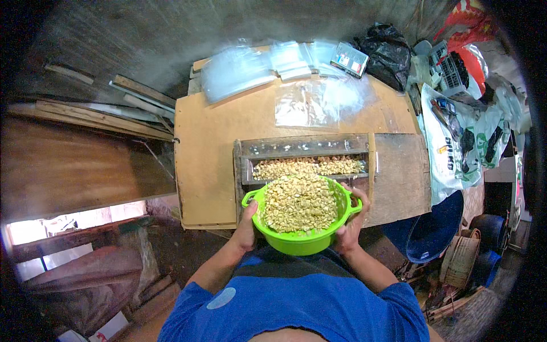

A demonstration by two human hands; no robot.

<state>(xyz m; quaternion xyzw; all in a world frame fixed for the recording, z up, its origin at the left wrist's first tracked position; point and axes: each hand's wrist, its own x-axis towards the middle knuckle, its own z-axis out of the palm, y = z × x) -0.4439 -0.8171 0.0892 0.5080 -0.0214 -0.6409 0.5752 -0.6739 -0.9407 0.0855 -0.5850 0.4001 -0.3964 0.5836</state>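
A bright green plastic basin with two loop handles is held in front of my body. Pale yellow chopped pieces, perhaps nuts or grain, are heaped in it. My left hand grips the basin's left side below its handle. On the opposite side my right hand is wrapped round the basin by the right handle. Just beyond the far rim lies a wooden frame with a long slot. More pale pieces fill that slot, with browner ones along its back edge. The basin hides the frame's near part.
Clear plastic bags are stacked at the back of the tabletop, beside a small box and a black bag. Wooden planks lean at the left. A blue barrel stands at the right.
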